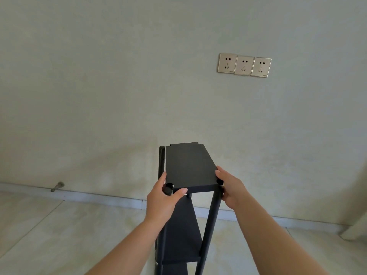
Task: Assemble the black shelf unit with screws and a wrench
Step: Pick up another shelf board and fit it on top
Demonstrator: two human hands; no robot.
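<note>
The black shelf unit [184, 233] stands upright on the floor in front of me, with lower shelves fixed between black round posts. A black top board [188, 165] lies across the top of the posts. My left hand [162, 199] grips its near left corner, thumb along the front edge, beside the top of the near left post [168, 188]. My right hand [230, 187] grips the near right corner, where the near right post [211, 225] meets the board. The far left post [161, 161] rises just past the board's left edge. No screws or wrench are in view.
A pale wall stands close behind the unit, with three gold sockets [244, 65] high on the right. A white skirting board [99, 197] runs along the pale tiled floor. A small metal door stop [57, 186] sticks out at the wall's base on the left.
</note>
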